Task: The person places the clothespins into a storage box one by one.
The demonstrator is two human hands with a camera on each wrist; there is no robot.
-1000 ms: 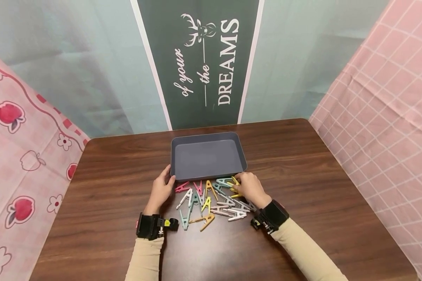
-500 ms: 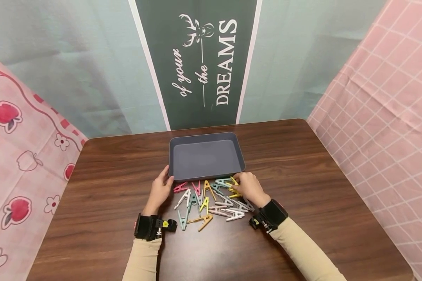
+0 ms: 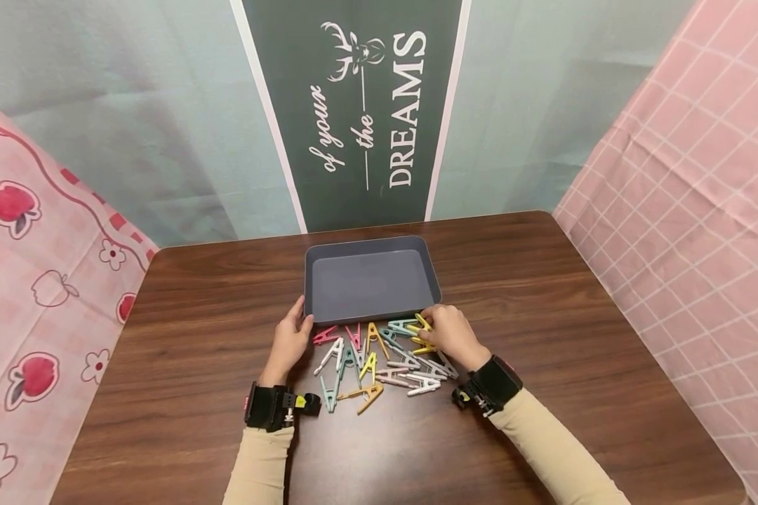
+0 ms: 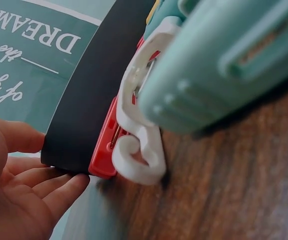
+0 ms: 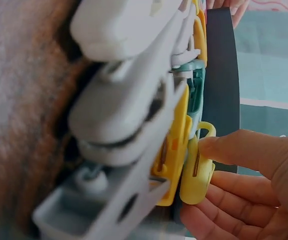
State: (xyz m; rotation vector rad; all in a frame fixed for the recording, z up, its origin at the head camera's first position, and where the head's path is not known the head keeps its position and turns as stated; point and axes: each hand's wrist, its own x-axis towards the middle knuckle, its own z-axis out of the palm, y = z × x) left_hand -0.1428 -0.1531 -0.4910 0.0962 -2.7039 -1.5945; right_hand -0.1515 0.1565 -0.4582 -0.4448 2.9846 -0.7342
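At the front left corner of a dark grey rectangular tray, my left hand holds the corner between thumb and fingers; the left wrist view shows the same grip on the tray wall. My right hand is by the front right corner. It pinches a yellow clothespin between thumb and fingers. Another yellow clothespin lies just beside it. Several more clothespins spread in front of the tray, among them a red one, a white one and an orange one.
Everything rests on a brown wood-grain table. Behind it hangs a green and pale blue cloth. Pink cloths stand at the left and right. A black wrist camera strap is on each forearm.
My right hand has shifted very slightly away from the pile, still pinching the yellow clothespin, which sits a touch higher. My left hand and the tray look unmoved.
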